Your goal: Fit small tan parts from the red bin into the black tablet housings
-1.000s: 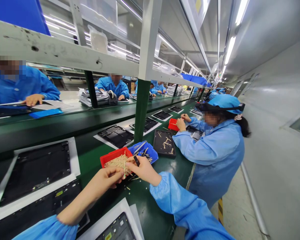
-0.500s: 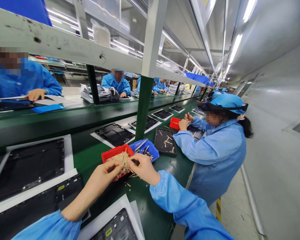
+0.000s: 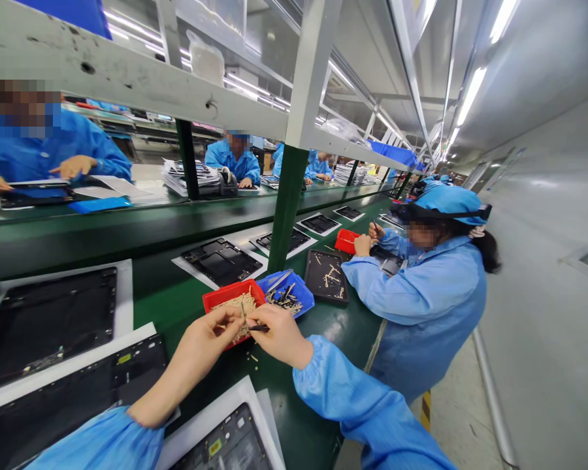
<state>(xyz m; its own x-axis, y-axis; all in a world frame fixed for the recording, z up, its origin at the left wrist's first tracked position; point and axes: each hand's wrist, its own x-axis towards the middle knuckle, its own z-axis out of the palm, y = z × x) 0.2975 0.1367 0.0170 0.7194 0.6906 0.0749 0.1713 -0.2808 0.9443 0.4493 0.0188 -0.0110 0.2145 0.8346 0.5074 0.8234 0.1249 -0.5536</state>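
My left hand [image 3: 208,343] is closed in a pinch over the red bin [image 3: 208,301], holding a small thin strip [image 3: 242,309] that stands up from the fingertips. Close beside it, my right hand [image 3: 280,334] grips slim black tweezers [image 3: 259,328], their tip near the left fingertips. Under both hands the bin holds a heap of pale narrow strips [image 3: 231,303], partly covered by my fingers. Touching its right side is a blue bin [image 3: 304,295] with black and pale strips inside. A few loose bits lie on the green bench [image 3: 294,385].
Black tablet-like panels [image 3: 220,261] on white sheets lie along the bench, with another panel [image 3: 230,444] close in front of me. A green post [image 3: 287,209] rises behind the bins. To the right, a co-worker [image 3: 421,313] sits beside a black tray [image 3: 326,277] of strips.
My hands have come closer together at the fingertips. A strip now shows upright from my left pinch, and the tweezers point toward it. The view has shifted slightly.
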